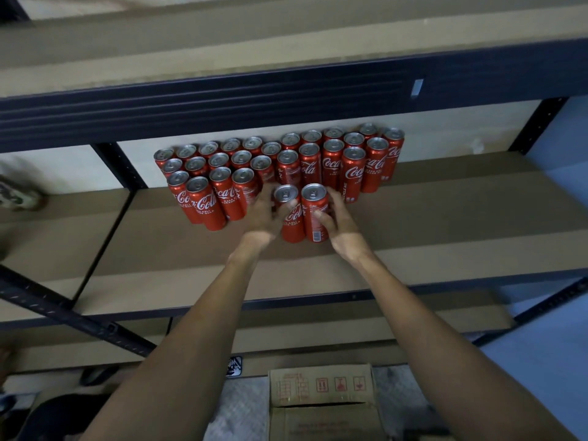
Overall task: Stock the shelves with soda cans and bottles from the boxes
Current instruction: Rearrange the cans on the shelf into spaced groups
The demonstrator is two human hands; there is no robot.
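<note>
Left hand curls round one slim red aluminium soda can, right hand grips its twin. Both stand upright, touching, just in front of the packed red can block on the brown board shelf.

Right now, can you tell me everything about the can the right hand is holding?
The can is tall, slim, shiny red metal with white writing and a silver top. It stands upright on the brown shelf, touching a twin can beside it. The right hand wraps around it.
</note>
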